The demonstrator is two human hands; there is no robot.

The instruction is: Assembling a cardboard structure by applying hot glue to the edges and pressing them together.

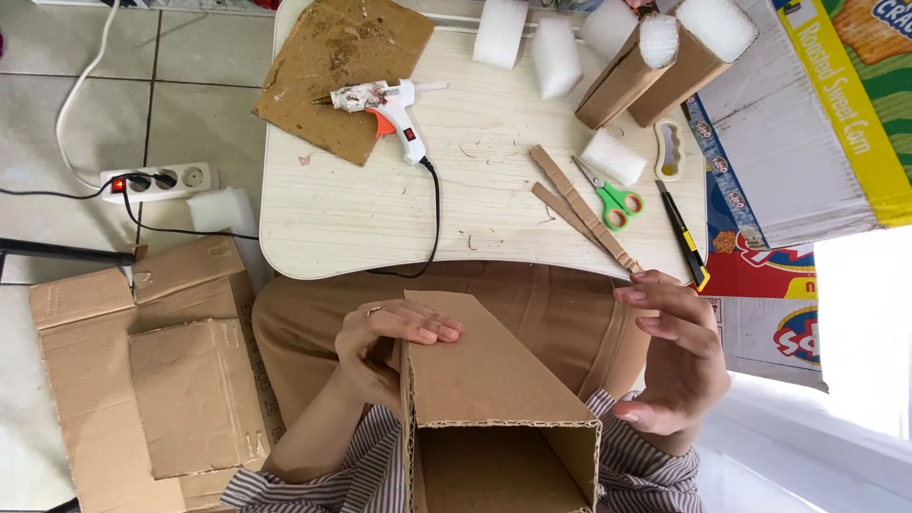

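The left hand (380,347) grips the open-ended cardboard box (494,399) over the lap, fingers curled across its top edge. The right hand (674,356), open and flat-fingered, hovers just beside it.

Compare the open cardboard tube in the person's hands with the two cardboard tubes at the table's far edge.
The brown open-ended cardboard tube in the lap is hollow and empty; the two brown cardboard tubes on the pale wooden table are stuffed with white foam. The held one is gripped by the left hand; the pair lies untouched. All are rectangular corrugated cardboard.
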